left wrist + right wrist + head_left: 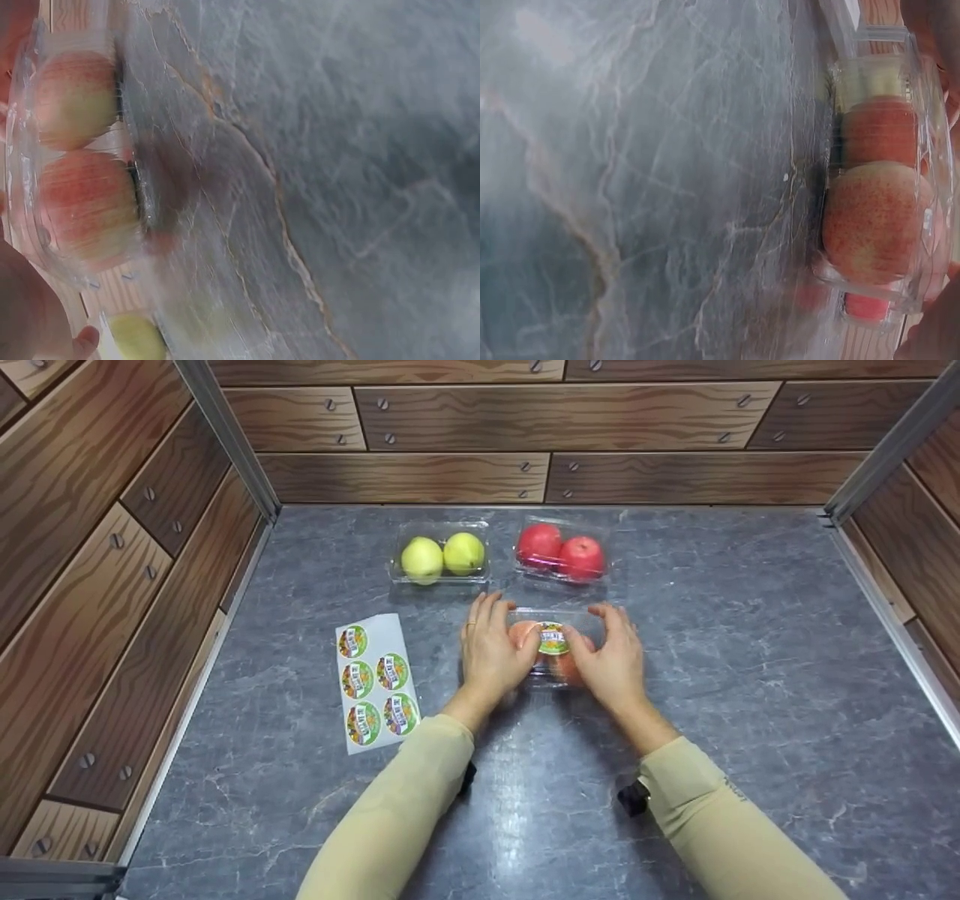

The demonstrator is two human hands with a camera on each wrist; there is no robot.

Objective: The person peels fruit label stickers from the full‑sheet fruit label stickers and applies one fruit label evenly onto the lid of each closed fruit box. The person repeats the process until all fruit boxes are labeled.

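Observation:
A clear plastic fruit box (555,679) with two blushed red-yellow fruits sits in the middle of the table. On its lid is a round, colourful sticker (554,638). My left hand (495,649) holds the box's left side, its thumb at the sticker's left edge. From the right, my right hand (613,660) holds the other side, its thumb by the sticker's right edge. The left wrist view shows the fruits (86,202) through the box wall. In the right wrist view a speckled fruit (877,221) shows inside; the hands are mostly cut off there.
Left of the box lies a white sheet (381,640) with several round stickers. Behind stand a clear box of two yellow-green fruits (422,559) and another of two red fruits (582,558). Wood-patterned walls (570,420) enclose the grey marbled table (750,660) at the back and sides.

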